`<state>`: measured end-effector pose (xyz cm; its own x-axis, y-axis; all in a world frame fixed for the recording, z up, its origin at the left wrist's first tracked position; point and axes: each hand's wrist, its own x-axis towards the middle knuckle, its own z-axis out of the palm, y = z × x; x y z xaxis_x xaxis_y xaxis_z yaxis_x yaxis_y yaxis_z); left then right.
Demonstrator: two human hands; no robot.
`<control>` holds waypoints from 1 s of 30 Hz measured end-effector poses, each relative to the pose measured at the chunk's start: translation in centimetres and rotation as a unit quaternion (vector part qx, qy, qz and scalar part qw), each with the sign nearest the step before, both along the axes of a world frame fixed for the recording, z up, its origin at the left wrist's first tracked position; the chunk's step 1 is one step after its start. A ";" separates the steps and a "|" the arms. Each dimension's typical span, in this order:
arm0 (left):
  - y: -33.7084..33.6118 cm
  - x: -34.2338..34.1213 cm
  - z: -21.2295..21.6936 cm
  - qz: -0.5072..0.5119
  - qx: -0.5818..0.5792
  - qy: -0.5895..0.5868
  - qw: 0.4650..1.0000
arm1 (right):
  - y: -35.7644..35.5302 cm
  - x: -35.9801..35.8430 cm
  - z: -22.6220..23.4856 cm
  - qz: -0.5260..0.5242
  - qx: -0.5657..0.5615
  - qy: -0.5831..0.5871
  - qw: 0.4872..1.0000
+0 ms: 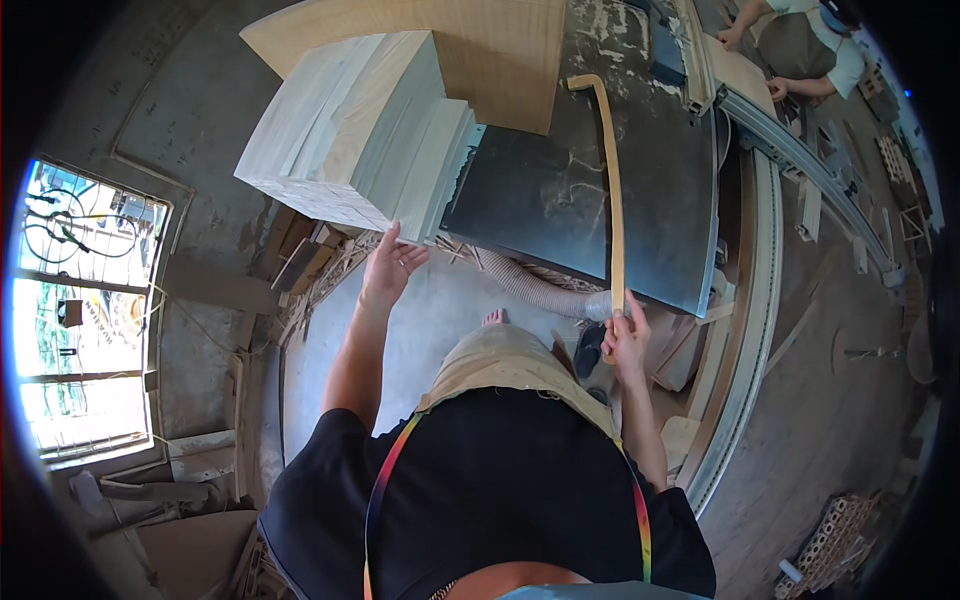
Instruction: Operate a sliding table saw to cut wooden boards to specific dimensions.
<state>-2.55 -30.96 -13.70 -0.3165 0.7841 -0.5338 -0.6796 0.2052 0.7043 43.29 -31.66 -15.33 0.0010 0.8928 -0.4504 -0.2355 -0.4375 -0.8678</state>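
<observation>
At the near edge of a tall stack of pale wooden boards (400, 130), my left hand (385, 272) has its fingers at the lower corner, closed around the edge of a thin board (414, 242). The board's far part is hidden by the stack. My right hand (627, 345) grips the near end of a long, narrow wooden stick (613, 180) with a hooked far tip. The stick reaches away from me over a dark metal machine table (540, 190).
A large plywood panel (490, 50) stands behind the stack. A ribbed hose (525, 285) runs under the table's near edge. To the right lies a long metal rail (750, 390). Another person's hand (776, 90) rests on a board at the far right. Scrap wood (310, 285) lies at left.
</observation>
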 end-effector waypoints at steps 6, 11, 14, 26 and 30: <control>2.0 3.0 2.6 0.061 -0.030 0.099 0.993 | -0.6 1.9 0.4 0.005 0.023 -0.030 0.999; 3.4 3.7 6.0 -0.137 -0.172 0.312 0.924 | -2.4 4.0 1.3 0.005 0.034 -0.067 0.997; 4.3 3.4 7.1 -0.151 -0.188 0.293 0.925 | -3.0 5.5 2.5 -0.020 0.035 -0.085 0.996; 8.8 10.9 3.6 -0.160 -0.019 0.164 0.973 | 8.2 15.2 5.8 -0.107 0.281 -0.461 0.835; 18.4 10.0 0.6 -0.031 0.119 0.005 0.992 | 15.2 14.6 7.5 -0.077 0.222 -0.557 0.797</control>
<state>7.45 -12.60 -13.11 -0.2676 0.9057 -0.3288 -0.6632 0.0744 0.7447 57.85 -16.47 -7.83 0.3049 0.9145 0.2661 0.7675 -0.0704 -0.6372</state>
